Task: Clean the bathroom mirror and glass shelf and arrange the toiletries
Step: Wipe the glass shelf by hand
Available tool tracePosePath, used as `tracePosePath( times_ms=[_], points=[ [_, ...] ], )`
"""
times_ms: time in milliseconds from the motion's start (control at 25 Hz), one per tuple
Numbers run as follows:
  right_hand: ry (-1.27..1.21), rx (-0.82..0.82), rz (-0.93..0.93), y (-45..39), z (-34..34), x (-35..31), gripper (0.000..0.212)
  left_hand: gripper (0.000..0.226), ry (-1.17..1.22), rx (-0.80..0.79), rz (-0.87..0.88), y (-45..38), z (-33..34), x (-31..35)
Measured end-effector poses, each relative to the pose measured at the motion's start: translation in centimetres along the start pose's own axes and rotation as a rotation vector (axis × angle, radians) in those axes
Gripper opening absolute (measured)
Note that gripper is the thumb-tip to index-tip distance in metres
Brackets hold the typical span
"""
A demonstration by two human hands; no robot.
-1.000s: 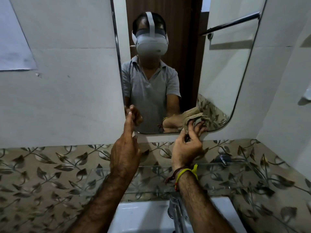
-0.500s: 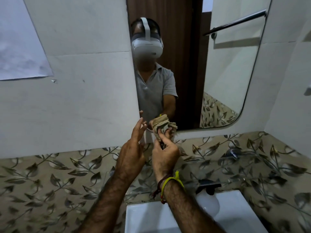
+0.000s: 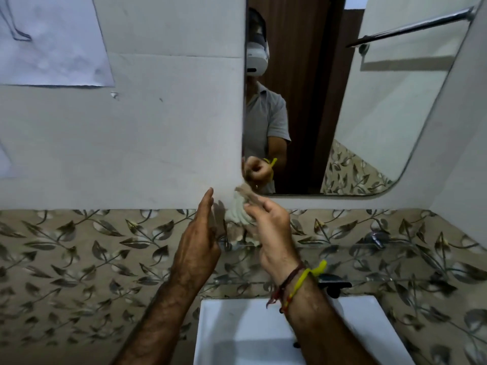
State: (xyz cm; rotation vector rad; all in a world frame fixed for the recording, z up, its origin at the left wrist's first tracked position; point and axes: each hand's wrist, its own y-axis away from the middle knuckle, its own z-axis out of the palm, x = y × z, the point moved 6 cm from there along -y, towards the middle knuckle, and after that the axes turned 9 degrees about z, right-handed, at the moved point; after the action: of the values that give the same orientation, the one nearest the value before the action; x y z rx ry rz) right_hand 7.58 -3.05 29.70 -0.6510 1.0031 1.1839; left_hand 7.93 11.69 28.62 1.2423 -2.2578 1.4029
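The bathroom mirror hangs on the white wall at upper right and reflects a person with a headset. My right hand pinches a crumpled beige cloth just below the mirror's lower left corner. My left hand is raised beside the cloth with straight fingers and holds nothing. The glass shelf runs across the leaf-patterned tiles below my hands, nearly transparent.
A white washbasin sits below the shelf, with a dark tap behind my right wrist. A sheet of paper is stuck on the wall at upper left. A chrome towel rail shows in the mirror.
The view has swung left, so the mirror now sits further right. My right hand with the cloth has come down from the mirror's bottom edge to the wall below its corner; my left hand stays beside it.
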Motion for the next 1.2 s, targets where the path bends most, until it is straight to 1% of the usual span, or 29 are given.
tracePosePath(
  times_ms=[80,120,240,320,400,480,560,600,640,680,720,760,800,880,960,1000,1040,1120,1200],
  points=[
    [-0.132,-0.062,0.199,0.1,-1.3,1.0,0.012,0.091,-0.028,0.037,-0.034,1.0,-0.8,-0.8],
    [-0.132,-0.080,0.238,0.1,-1.9,1.3,0.016,0.090,-0.040,0.055,-0.066,1.5,-1.1,-1.3],
    [0.072,-0.015,0.207,-0.4,-3.6,2.0,0.025,0.088,-0.050,0.062,-0.142,3.7,-1.7,-2.6],
    [0.227,-0.006,0.236,-0.8,-4.1,3.2,0.024,0.089,-0.075,0.054,-0.188,5.4,-2.0,-2.9],
    [0.386,-0.094,0.315,-0.6,-3.4,4.7,0.021,0.083,-0.073,0.079,-0.225,7.0,-2.5,-3.0],
    [0.497,-0.231,0.390,-0.2,-1.8,5.6,0.017,0.082,-0.094,0.109,-0.278,8.1,-3.3,-3.1],
    [0.581,-0.374,0.395,-0.4,0.4,5.8,0.011,0.082,-0.169,0.125,-0.327,8.7,-4.2,-3.2],
    [0.666,-0.425,0.337,-0.8,1.2,5.8,0.014,0.081,-0.204,0.121,-0.341,8.8,-4.3,-3.2],
    [0.818,-0.447,0.224,-1.5,1.8,5.7,0.023,0.080,-0.231,0.107,-0.358,9.0,-4.4,-3.2],
    [1.045,-0.398,0.072,-2.2,2.1,5.5,0.032,0.078,-0.253,0.089,-0.379,9.3,-4.4,-3.2],
    [1.247,-0.282,-0.113,-2.5,2.0,5.2,0.037,0.074,-0.263,0.070,-0.406,9.7,-4.2,-3.3],
    [1.362,-0.156,-0.275,-1.8,1.9,4.7,0.037,0.069,-0.270,0.058,-0.436,10.1,-4.2,-3.7],
    [1.384,-0.084,-0.375,-0.7,1.7,4.4,0.036,0.064,-0.280,0.053,-0.469,10.5,-4.1,-4.1],
    [1.418,-0.081,-0.396,1.2,1.4,5.7,0.045,0.058,-0.309,0.047,-0.552,11.4,-3.9,-5.4],
    [1.584,-0.123,-0.394,1.9,1.2,7.9,0.059,0.048,-0.311,0.064,-0.614,12.2,-3.5,-6.2],
    [1.654,-0.143,-0.404,1.9,1.4,8.7,0.060,0.044,-0.305,0.081,-0.623,12.3,-3.4,-6.3],
    [1.683,-0.164,-0.412,1.9,1.7,9.0,0.056,0.041,-0.303,0.097,-0.619,12.4,-3.3,-6.2],
    [1.638,-0.230,-0.438,1.9,2.4,9.2,0.041,0.037,-0.316,0.120,-0.605,12.2,-3.4,-6.1],
    [1.634,-0.330,-0.545,2.5,2.8,9.5,0.031,0.033,-0.326,0.127,-0.619,11.9,-3.6,-6.4]
  ],
)
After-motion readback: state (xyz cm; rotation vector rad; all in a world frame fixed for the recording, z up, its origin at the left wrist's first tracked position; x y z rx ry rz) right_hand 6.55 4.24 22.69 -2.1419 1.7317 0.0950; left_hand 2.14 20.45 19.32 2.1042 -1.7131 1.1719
